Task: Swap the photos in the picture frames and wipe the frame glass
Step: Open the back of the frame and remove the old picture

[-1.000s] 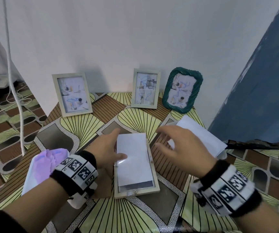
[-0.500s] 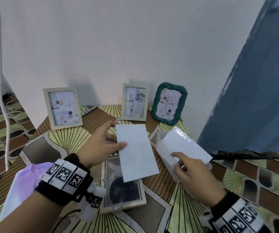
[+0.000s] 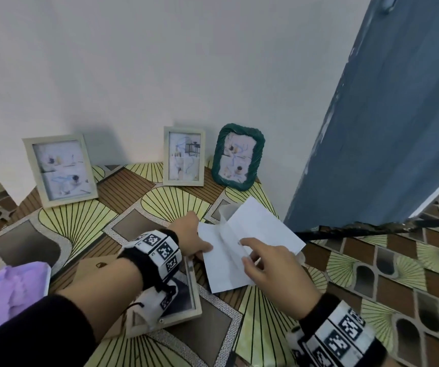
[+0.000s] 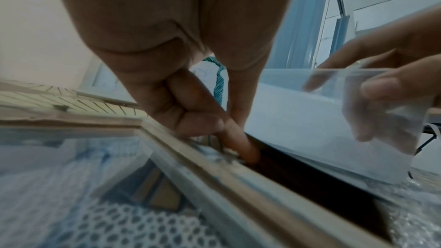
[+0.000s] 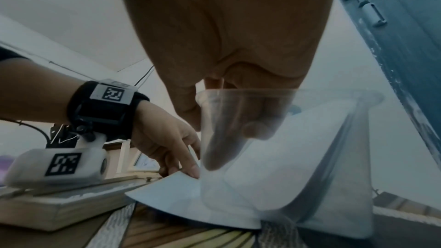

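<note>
i see open tabletop [image 3: 86, 215] mid-left, betw the 3 upright frames at the back wall [image 3: 133, 75] and the flat frame [image 3: 195, 300]. right side tight: blue door [image 3: 385, 128] just beside the paper [image 3: 260, 229]. purple cloth [image 3: 11, 290] blocks near-left.

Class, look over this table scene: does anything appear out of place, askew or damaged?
One wooden frame lies flat and opened beside the left hand, while three frames stand upright by the wall. The white photo sheet rests skewed, half inside a clear sleeve held by the right hand. No damage shows.
</note>
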